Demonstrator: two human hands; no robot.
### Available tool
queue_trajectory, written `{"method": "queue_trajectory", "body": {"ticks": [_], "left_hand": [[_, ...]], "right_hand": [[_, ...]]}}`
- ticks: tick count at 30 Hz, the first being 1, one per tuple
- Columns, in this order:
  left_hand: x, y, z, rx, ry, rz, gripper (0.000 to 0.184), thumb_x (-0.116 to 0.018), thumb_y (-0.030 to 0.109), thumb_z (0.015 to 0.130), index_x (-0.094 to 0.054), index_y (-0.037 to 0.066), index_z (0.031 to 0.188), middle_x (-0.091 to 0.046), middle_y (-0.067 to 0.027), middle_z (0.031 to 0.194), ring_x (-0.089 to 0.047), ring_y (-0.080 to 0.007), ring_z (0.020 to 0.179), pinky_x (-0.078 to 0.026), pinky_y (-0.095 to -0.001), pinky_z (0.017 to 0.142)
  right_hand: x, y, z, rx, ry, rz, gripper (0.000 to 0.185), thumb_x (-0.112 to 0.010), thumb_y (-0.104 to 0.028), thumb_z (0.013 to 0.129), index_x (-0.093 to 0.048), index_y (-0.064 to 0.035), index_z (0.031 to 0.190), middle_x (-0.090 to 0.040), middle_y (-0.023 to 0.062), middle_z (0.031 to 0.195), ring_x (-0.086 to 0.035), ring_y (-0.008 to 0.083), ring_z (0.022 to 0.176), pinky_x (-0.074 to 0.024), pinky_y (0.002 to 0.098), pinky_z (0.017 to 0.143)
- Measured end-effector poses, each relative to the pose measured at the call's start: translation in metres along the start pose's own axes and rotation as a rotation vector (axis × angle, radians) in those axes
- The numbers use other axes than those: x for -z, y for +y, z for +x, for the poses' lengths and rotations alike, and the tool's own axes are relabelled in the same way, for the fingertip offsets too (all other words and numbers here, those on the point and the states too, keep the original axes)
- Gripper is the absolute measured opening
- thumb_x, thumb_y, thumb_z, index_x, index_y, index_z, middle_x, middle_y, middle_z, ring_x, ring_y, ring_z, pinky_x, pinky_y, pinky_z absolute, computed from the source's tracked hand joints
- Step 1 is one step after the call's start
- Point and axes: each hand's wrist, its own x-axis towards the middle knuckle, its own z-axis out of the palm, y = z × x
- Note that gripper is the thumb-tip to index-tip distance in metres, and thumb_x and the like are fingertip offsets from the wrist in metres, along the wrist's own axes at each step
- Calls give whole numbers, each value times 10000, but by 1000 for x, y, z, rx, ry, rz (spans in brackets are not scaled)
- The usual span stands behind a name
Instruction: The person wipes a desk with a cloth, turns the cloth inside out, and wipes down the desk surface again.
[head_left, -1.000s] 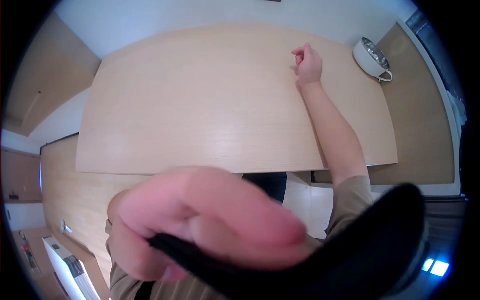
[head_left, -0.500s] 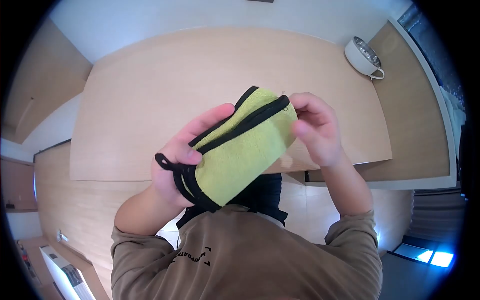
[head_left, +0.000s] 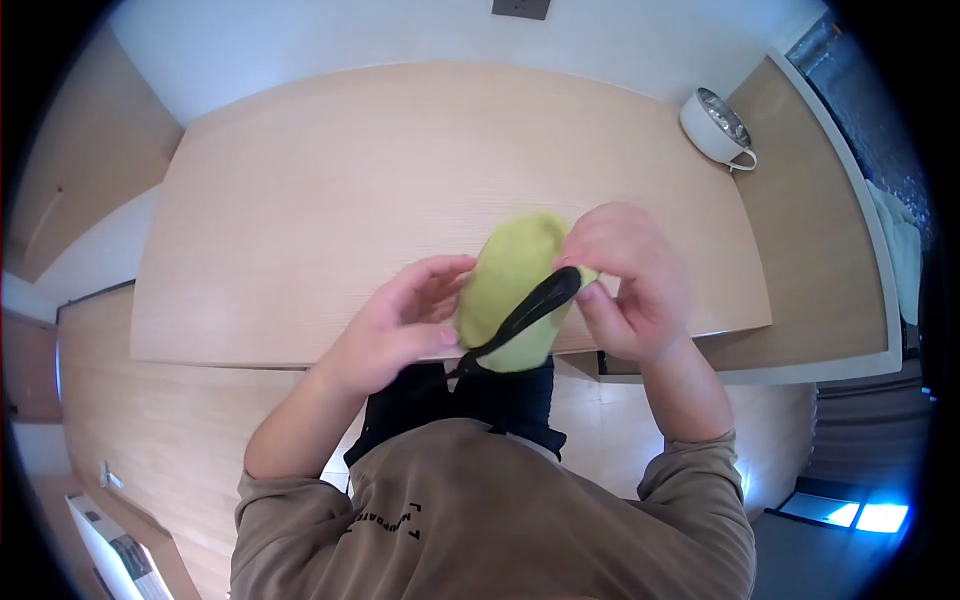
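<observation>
A yellow-green cloth with black edging (head_left: pixel 515 285) hangs folded and curled over the front edge of the desk, in front of my body. My right hand (head_left: pixel 635 285) is closed in a pinch on its black-edged right corner. To its left, my left hand (head_left: pixel 400 320) has its thumb and fingers apart in a curved shape. Its fingertips and thumb are right beside the cloth's left side; whether they touch it I cannot tell.
The pale wooden desk (head_left: pixel 330 190) spreads out behind the cloth. A white cup with a handle and metal inside (head_left: pixel 715 130) stands at its back right corner, beside a wooden side panel (head_left: pixel 800 190). A dark wall socket (head_left: pixel 520 8) is at the top.
The cloth has turned and curled and moved a little lower. My left hand has let go of its looped end, while my right hand now pinches a corner.
</observation>
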Motion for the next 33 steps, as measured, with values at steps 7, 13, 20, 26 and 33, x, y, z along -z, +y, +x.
{"method": "queue_trajectory", "body": {"ticks": [7, 13, 20, 26, 33], "left_hand": [[-36, 43, -1, -247, -150, 469, 393, -696, 185, 897, -608, -17, 1223, -679, -169, 1116, -640, -175, 1031, -496, -315, 882], [-39, 35, -3, -150, 159, 193, 246, -577, 177, 1005, -656, -35, 1099, -683, -24, 908, -599, -67, 823, -495, -239, 734], [-6, 33, -7, -97, 240, -172, 298, -517, 167, 1024, -617, -67, 1179, -691, -101, 1074, -656, -135, 951, -531, -281, 819], [17, 20, -12, -42, 20, -523, 290, -489, 149, 1026, -601, -74, 1175, -680, -136, 1101, -673, -193, 993, -554, -334, 859], [16, 18, 2, -66, 219, -343, 314, -510, 203, 1026, -588, -40, 1208, -672, -135, 1133, -661, -200, 1028, -538, -335, 902]], "right_hand": [[-13, -11, 3, -113, -174, 103, 228, -773, -124, 786, -668, -80, 983, -605, 45, 747, -594, 258, 713, -463, 355, 697], [-12, -9, -15, -671, -279, 559, 322, -779, -161, 833, -637, -30, 1091, -655, 37, 895, -610, 123, 846, -478, 293, 780], [14, 31, -64, -954, -388, 725, 293, -731, -116, 880, -605, -27, 1130, -661, 28, 971, -607, 101, 898, -495, 271, 799], [18, 39, -75, -1003, 7, 1105, 164, -641, -140, 958, -602, -55, 1093, -640, -10, 938, -588, 67, 848, -477, 235, 756], [12, 29, -66, -1062, 106, 1087, 198, -629, -196, 972, -600, -55, 1108, -634, -6, 948, -577, 70, 860, -464, 235, 753]]}}
